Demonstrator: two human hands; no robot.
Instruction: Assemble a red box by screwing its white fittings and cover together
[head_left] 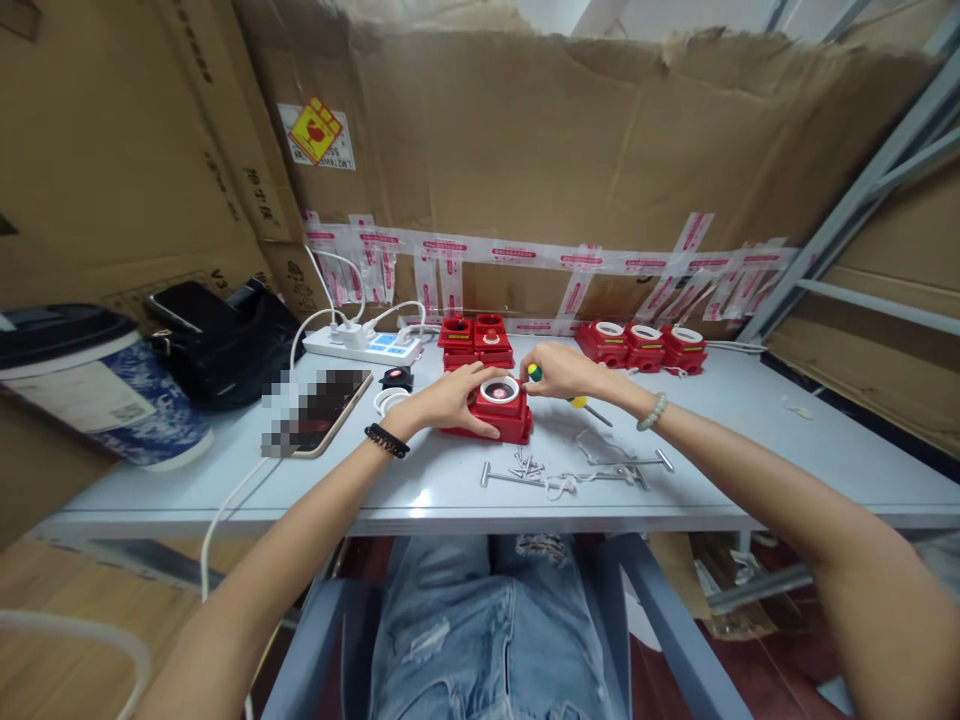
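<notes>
The left hand (pixel 448 402) grips the side of a square red plastic unit with a white ring on top (pixel 497 408), mid-table on the pale grey tabletop (pixel 750 440). The right hand (pixel 559 370) pinches a green-and-yellow-handled screwdriver (pixel 570 398) beside it. Loose metal screws (pixel 528 466) lie just in front; 3 matching red units (pixel 641 346) stand farther right.

The red box (pixel 499 410) looks like smooth, slightly glossy plastic. The screws (pixel 527 465) are bright metal. The surface (pixel 750 440) is smooth, matt, pale grey. Rough brown cardboard (pixel 600 150) carries glossy tape (pixel 517 253). The jeans (pixel 487 630) are worn denim.
</notes>
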